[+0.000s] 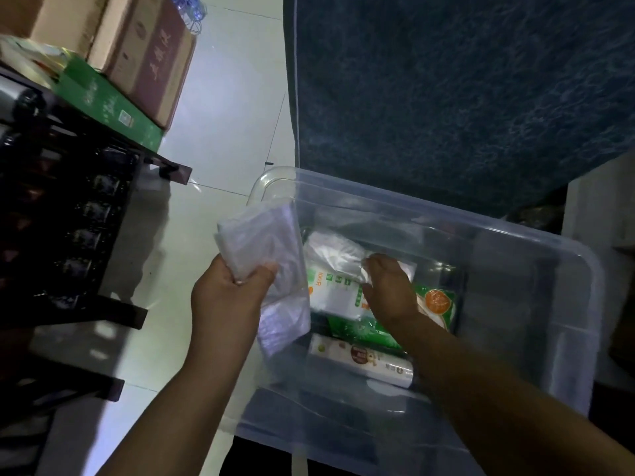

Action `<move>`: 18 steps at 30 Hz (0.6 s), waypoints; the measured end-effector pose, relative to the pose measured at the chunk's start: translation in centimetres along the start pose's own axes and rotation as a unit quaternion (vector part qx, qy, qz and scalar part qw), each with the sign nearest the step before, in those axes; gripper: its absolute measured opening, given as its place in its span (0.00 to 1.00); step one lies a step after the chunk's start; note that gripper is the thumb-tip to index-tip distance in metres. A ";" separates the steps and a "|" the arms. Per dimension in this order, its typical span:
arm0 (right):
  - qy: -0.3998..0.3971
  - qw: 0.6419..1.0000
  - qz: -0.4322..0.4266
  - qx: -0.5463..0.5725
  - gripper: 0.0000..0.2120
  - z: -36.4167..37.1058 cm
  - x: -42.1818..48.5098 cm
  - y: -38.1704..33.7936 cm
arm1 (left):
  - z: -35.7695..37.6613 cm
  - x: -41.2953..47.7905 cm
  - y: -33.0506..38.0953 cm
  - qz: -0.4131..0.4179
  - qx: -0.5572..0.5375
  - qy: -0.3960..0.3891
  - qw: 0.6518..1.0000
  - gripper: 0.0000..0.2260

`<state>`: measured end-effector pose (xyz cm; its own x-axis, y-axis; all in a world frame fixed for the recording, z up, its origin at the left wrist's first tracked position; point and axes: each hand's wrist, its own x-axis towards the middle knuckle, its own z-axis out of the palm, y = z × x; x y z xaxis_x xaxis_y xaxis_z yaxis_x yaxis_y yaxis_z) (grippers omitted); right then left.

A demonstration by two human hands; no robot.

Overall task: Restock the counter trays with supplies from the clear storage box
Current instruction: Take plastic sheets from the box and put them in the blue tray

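Observation:
The clear storage box (pixel 536 255) stands open on the floor in front of me. My left hand (pixel 228 297) holds a stack of clear plastic bags (pixel 264 249) above the box's left rim. My right hand (pixel 388 290) reaches down into the box, its fingers on a white plastic packet (pixel 335 252). Under that hand lie a green and white pack (pixel 336 297), a green bag with an orange circle (pixel 436 304) and a white roll (pixel 360 362) at the near side.
A dark blue patterned surface (pixel 464 80) rises behind the box. On the left stands a dark rack (pixel 68 207) with a green carton (pixel 106 104) and brown cardboard boxes (pixel 147 53) above it. Pale floor tiles (pixel 226 97) run between rack and box.

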<state>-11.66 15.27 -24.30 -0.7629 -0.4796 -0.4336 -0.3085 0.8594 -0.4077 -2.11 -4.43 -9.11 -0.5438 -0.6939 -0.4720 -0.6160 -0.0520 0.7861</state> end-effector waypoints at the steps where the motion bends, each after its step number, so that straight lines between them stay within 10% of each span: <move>1: -0.005 1.000 -0.015 -0.024 0.24 0.5 0.6 0.0 | -0.1 0.2 -0.2 -0.002 -0.001 0.003 1.000 0.05; 18: -0.038 0.982 -0.034 -0.182 0.18 -0.1 1.6 -0.1 | -1.6 0.7 0.0 -0.037 -0.028 -0.005 0.999 0.04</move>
<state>-12.89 14.42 -24.83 -0.6931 -0.5379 -0.4798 -0.5508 0.8246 -0.1288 -1.61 -6.10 -8.80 -0.5038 -0.6801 -0.5326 -0.6218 -0.1425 0.7701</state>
